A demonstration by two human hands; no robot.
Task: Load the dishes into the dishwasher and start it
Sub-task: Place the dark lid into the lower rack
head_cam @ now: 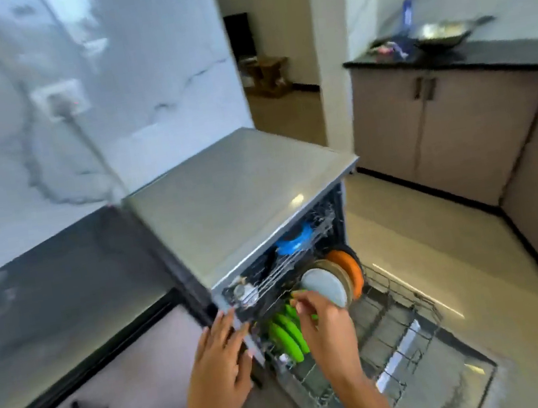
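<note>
The grey dishwasher (235, 194) stands open with its door (458, 381) folded down and the lower rack (398, 320) pulled out. Several green plates (288, 337) stand on edge in that rack, beside a pale blue plate (324, 284), a glass dish and an orange plate (347, 267). A blue bowl (295, 238) sits in the upper rack. My right hand (322, 324) pinches the top edge of a green plate. My left hand (221, 352) rests flat, fingers spread, against the dishwasher's front left edge.
A dark countertop (59, 295) over grey cabinets lies to the left, under a marble wall with a socket and cable (63, 101). Across the floor, another counter (482, 56) holds a steel pan (444, 32) and a bottle. A doorway opens behind the dishwasher.
</note>
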